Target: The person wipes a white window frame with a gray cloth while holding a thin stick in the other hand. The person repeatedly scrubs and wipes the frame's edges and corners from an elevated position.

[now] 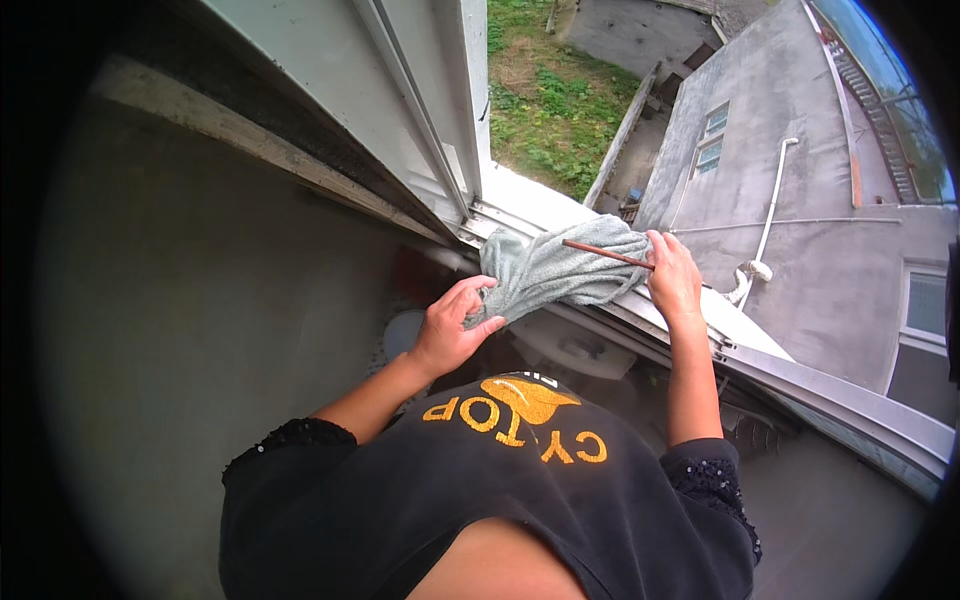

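A crumpled grey-green cloth lies across the metal track of a window sill. My left hand pinches its near left end between thumb and fingers. At the cloth's right end, my right hand grips both a bunched edge of it and a thin reddish-brown stick. The stick points left over the top of the cloth. My right palm and part of the stick inside it are hidden.
A white-framed window sash stands to the left of the opening. Outside are a grassy yard and a grey building wall with a white pipe. Below the sill is a pale object, partly in shadow.
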A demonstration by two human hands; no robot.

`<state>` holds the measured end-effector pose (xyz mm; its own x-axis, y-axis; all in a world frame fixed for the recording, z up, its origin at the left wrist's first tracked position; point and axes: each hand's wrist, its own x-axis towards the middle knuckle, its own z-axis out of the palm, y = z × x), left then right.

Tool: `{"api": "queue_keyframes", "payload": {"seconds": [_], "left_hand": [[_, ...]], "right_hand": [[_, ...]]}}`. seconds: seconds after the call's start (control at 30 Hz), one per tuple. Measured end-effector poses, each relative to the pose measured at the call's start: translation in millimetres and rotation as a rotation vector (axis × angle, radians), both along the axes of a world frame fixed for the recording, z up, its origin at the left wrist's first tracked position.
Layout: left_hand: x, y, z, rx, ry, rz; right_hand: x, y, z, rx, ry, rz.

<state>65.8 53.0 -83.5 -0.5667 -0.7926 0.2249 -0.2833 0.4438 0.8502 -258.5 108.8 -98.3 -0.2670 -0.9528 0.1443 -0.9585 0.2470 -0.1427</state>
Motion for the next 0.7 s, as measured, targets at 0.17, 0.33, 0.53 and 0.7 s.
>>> {"api": "queue_keyframes", "payload": {"seconds": [0.17,0.33,0.53,0.7], "left_hand": [[-38,-26,22,-0.148,0.013,0.164],[-60,-50,40,-0.341,0.084,0.249],[-101,-59,59,-0.503,0.085,0.298],[-97,-70,51,-0.434,-0.434,0.353]], "right_hand": [[-11,22,-56,0.027,-0.221,-0.125],[-44,44,41,-0.409,-0.174,-0.279],[-23,125,178,-0.650,0.078,-0.353],[-18,145,141,-0.170,-0.090,-0.068]]}}
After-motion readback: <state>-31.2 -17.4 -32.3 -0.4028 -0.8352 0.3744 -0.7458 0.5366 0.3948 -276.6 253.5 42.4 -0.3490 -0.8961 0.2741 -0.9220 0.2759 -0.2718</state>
